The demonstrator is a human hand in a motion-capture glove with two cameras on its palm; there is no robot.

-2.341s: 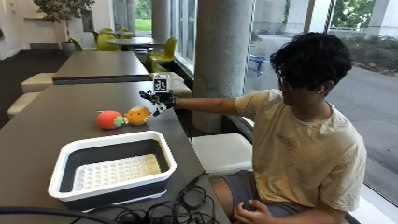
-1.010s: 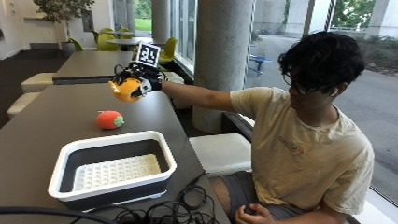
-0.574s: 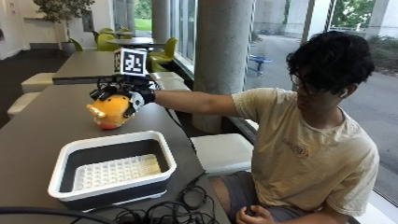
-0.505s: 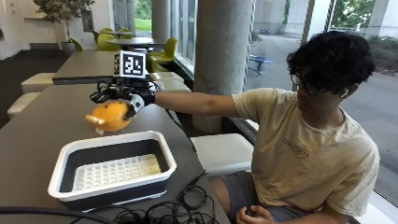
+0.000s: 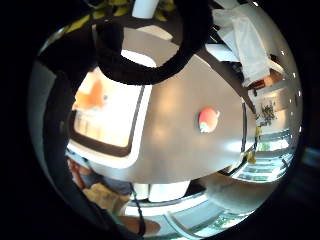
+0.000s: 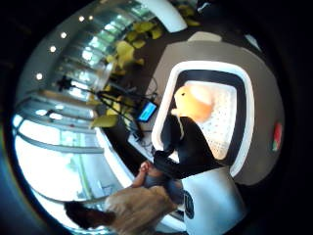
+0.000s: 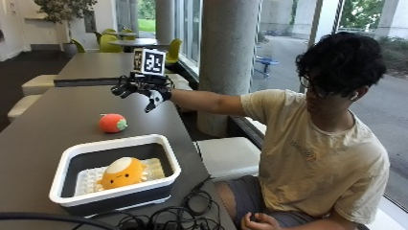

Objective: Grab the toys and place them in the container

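Observation:
An orange plush toy (image 7: 122, 173) lies inside the white-rimmed dark container (image 7: 167, 158) near the table's front; the thumb side palm view shows the orange toy (image 6: 194, 103) on the container's white grid floor. A red plush toy (image 7: 111, 123) with a green patch sits on the dark table beyond the container, and the little finger side palm view shows the red toy (image 5: 208, 120) beside the container (image 5: 125, 155). My gloved right hand (image 7: 141, 89) hovers above the table past the red toy, fingers spread downward and holding nothing.
Black cables (image 7: 169, 218) lie on the table's front edge beside the container. A concrete pillar (image 7: 228, 52) stands right of the table. Cushioned stools (image 7: 228, 155) line the table's right side, and a second table (image 7: 96, 64) stands behind.
The hand carried the orange toy from the far table toward the container and let it go; the toy now lies in the container and the hand has risen with fingers spread.

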